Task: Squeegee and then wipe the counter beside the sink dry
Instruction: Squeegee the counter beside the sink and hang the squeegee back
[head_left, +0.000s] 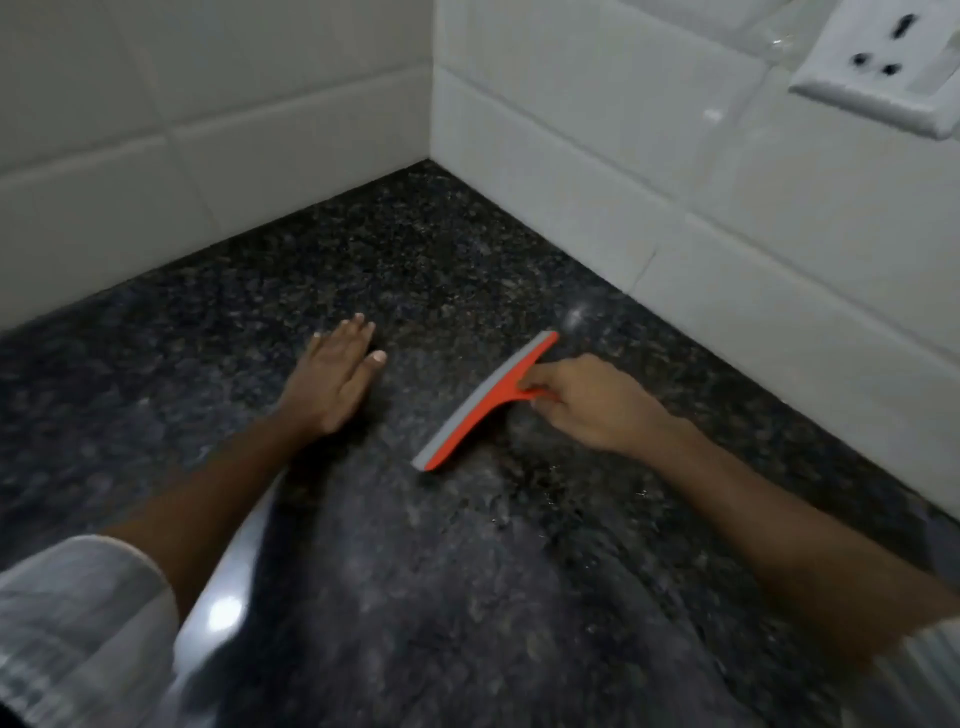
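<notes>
An orange squeegee (483, 402) with a grey rubber blade lies with its blade edge down on the dark speckled granite counter (441, 249), running diagonally from lower left to upper right. My right hand (592, 402) is closed around its short orange handle, on the blade's right side. My left hand (332, 379) rests flat on the counter to the left of the squeegee, fingers together and pointing toward the corner, holding nothing. A hand's width of bare counter separates it from the blade.
White tiled walls (597, 171) meet in a corner behind the counter. A white wall socket (883, 62) sits at the upper right. A shiny metal rim (228, 587), probably the sink's edge, shows at the lower left under my left forearm.
</notes>
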